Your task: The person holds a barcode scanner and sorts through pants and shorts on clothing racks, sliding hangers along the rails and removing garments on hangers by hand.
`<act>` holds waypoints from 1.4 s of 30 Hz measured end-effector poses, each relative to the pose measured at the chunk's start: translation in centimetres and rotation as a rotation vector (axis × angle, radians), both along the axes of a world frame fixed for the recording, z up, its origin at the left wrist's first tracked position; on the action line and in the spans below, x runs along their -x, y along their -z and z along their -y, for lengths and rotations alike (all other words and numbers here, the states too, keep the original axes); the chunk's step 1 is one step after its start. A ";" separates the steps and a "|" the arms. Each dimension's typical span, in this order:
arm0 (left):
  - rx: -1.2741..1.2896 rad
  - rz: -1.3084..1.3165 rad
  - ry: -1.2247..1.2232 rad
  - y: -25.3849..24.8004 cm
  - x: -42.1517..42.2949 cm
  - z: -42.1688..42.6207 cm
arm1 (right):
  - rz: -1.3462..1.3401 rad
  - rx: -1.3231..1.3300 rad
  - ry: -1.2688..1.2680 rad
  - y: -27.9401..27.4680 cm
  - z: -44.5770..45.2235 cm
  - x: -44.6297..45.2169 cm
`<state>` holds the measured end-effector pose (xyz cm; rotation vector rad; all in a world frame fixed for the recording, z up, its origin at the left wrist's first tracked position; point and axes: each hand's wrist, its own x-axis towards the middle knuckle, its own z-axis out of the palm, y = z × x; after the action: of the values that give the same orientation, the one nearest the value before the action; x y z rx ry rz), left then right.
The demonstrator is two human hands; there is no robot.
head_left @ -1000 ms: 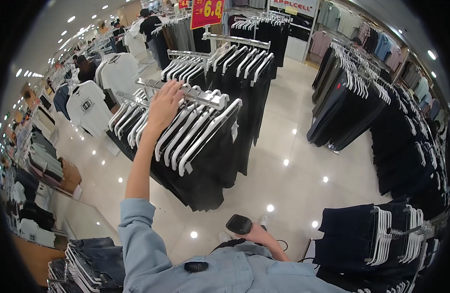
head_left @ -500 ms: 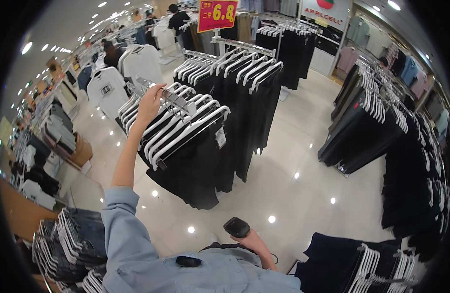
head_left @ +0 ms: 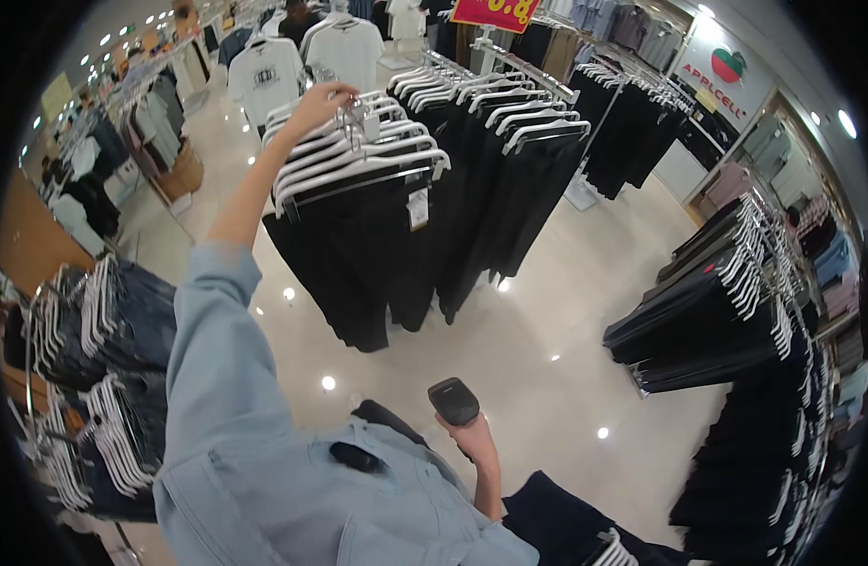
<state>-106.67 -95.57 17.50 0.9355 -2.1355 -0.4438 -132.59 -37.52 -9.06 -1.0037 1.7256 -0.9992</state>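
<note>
My left hand (head_left: 319, 106) reaches out over the near row of black trousers (head_left: 358, 255), its fingers curled at the metal hooks of the white hangers (head_left: 368, 160). The fingertips close on a hanger hook, though the hooks overlap and which one is hard to make out. From the front trousers hangs a white price tag (head_left: 418, 209). Low in front of my body, my right hand (head_left: 471, 439) is wrapped around a dark handheld scanner (head_left: 454, 401), its rounded head facing up and away from me.
More black trousers (head_left: 537, 179) hang behind on the same stand, below a red price sign (head_left: 495, 11). White T-shirts (head_left: 344, 52) are beyond. Jeans (head_left: 141, 311) hang at left, dark trousers (head_left: 707, 321) at right, and navy garments (head_left: 566, 519) near my right elbow. Pale tiles (head_left: 537, 396) cover the floor.
My left hand has shifted from the rail's end bar to the hanger hooks. The view has turned and tilted, and the front hangers sit straighter. My right hand still holds the scanner.
</note>
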 end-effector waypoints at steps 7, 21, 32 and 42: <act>0.197 0.030 -0.125 1.4 2.3 -4.1 | 0.056 -0.098 0.161 -1.0 -4.6 4.1; -0.024 -0.397 -0.023 5.2 5.1 -8.4 | 0.127 0.080 0.420 0.5 -10.3 7.1; 0.489 -0.206 -0.296 8.1 7.9 -7.0 | 0.154 0.013 0.327 -0.7 -9.4 8.3; 0.428 -0.154 -0.408 6.9 8.0 -6.9 | 0.042 0.002 0.322 0.8 -6.8 12.8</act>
<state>-114.70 -88.69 10.61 1.0114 -1.7416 0.1381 -145.42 -30.70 -9.85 -0.7129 1.8883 -1.2147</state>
